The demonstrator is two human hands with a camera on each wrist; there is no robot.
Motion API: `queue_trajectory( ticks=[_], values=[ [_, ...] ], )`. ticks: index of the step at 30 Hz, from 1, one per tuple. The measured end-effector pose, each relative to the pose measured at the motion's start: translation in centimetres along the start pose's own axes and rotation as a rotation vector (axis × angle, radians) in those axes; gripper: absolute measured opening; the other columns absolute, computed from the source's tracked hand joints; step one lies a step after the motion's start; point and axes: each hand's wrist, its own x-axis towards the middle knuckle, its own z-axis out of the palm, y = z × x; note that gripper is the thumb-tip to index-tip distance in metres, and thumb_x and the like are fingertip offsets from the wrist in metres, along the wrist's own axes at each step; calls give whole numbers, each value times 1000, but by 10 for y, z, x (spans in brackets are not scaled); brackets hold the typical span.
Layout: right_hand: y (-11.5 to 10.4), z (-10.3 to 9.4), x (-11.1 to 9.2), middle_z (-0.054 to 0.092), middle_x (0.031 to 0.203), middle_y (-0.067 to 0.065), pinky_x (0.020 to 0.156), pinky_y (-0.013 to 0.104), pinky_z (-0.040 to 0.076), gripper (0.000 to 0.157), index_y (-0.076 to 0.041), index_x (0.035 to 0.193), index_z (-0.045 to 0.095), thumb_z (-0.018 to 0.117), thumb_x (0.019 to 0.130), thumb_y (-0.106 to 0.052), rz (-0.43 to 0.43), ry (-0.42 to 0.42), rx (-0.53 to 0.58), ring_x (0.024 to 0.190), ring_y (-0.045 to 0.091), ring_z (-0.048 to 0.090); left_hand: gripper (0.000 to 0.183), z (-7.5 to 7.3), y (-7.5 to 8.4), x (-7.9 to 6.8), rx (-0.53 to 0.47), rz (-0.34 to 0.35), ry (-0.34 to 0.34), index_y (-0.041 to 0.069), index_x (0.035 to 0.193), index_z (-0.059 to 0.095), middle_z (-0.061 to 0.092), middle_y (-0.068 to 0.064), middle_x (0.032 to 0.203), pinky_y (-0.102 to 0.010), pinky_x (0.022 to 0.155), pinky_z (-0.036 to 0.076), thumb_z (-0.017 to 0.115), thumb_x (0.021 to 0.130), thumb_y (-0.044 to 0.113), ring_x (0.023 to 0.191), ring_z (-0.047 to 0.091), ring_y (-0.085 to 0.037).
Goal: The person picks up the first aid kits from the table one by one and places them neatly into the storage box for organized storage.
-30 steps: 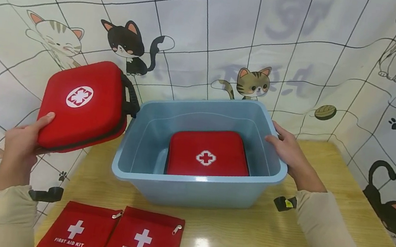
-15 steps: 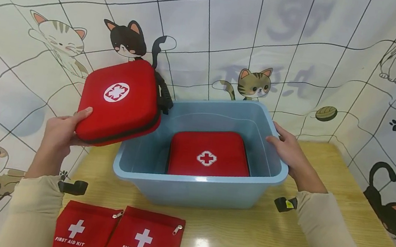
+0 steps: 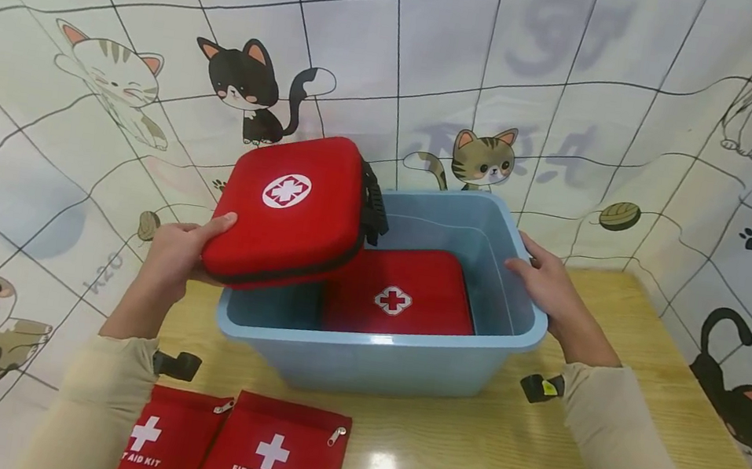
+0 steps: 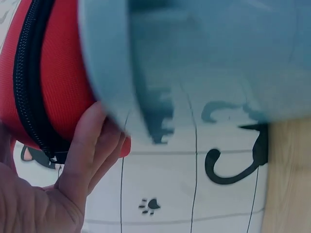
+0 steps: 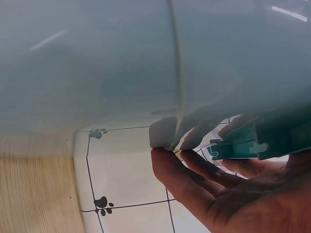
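Note:
My left hand (image 3: 177, 252) grips a red zippered first aid case (image 3: 293, 216) by its near left corner, thumb on top and fingers beneath. The case is tilted over the left part of a blue plastic bin (image 3: 359, 363), its black handle (image 3: 373, 202) pointing right. In the left wrist view the fingers press the red case (image 4: 63, 73) beside its black zipper. Inside the bin lies another red case (image 3: 404, 290) with a white-edged cross, partly covered by the held one. My right hand (image 3: 544, 284) holds the bin's right rim; its fingers (image 5: 180, 179) reach under that rim.
Two flat red first aid pouches, a left one (image 3: 171, 437) and a right one (image 3: 276, 451), lie on the wooden table (image 3: 460, 460) in front of the bin. My left sleeve overlaps the left pouch. A cat-patterned wall covering (image 3: 443, 53) stands behind.
The left hand has carried the red case rightward, from beside the bin to above its left part. The right hand and the bin have stayed put.

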Motion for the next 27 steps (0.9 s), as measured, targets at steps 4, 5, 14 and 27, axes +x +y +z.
queue_trajectory(
  ticks=[4,5,14,27],
  values=[
    [-1,0,0,19,162,22,104,72,31,66,-25,160,6,42,105,-20,6,-3,4,139,53,30,84,13,2,-2,12,-13,-17,-10,137,46,68,1,81,-30,65,60,67,89,55,66,72,-14],
    [-1,0,1,19,162,22,104,72,31,66,-25,160,5,42,105,-20,6,-5,5,139,52,30,83,16,2,-2,22,-16,-19,-10,136,47,68,-1,84,-30,64,60,67,89,55,67,71,-15],
    [-2,1,0,18,163,21,103,74,30,65,-27,160,6,40,105,-20,3,-3,0,139,54,29,79,36,5,-4,30,-32,-63,-8,134,47,65,-16,102,-33,64,60,67,89,54,71,71,-17],
    [3,0,3,18,162,24,103,75,29,64,-26,160,7,39,105,-18,-11,-9,25,139,56,28,73,49,7,-2,38,-36,-126,-7,128,51,68,-15,97,-36,64,61,68,89,52,72,72,-21]
  ],
)
